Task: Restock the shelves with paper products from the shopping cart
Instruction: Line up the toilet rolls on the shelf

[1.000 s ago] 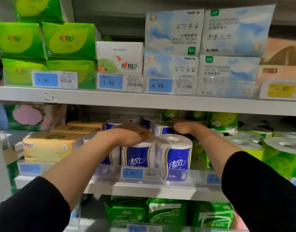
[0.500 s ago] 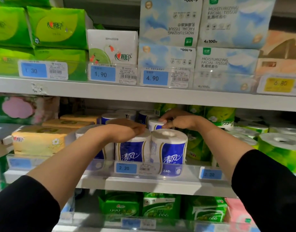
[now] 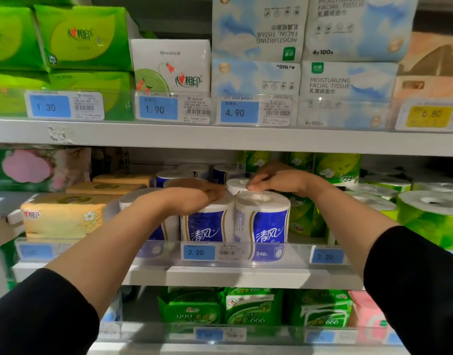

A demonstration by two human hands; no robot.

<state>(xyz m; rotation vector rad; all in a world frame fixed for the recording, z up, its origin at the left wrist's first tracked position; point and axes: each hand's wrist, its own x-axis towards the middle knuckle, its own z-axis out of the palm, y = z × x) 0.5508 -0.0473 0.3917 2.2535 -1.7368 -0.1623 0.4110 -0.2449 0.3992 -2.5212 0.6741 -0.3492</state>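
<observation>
Straightening blue-and-white wrapped toilet paper rolls (image 3: 261, 221) on middle white metal shelf (image 3: 245, 276). Left hand (image 3: 192, 198) flat on front roll top, gripping nothing; right hand (image 3: 279, 179) fingertips pinching rear roll (image 3: 236, 185). Keep labels forward, rows snug, upright.

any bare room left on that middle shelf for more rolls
Bare shelf shows at the front between the right blue roll and the green rolls, above the right 2.20 tag. Left of it, blue rolls and yellow tissue packs stand crowded.
</observation>
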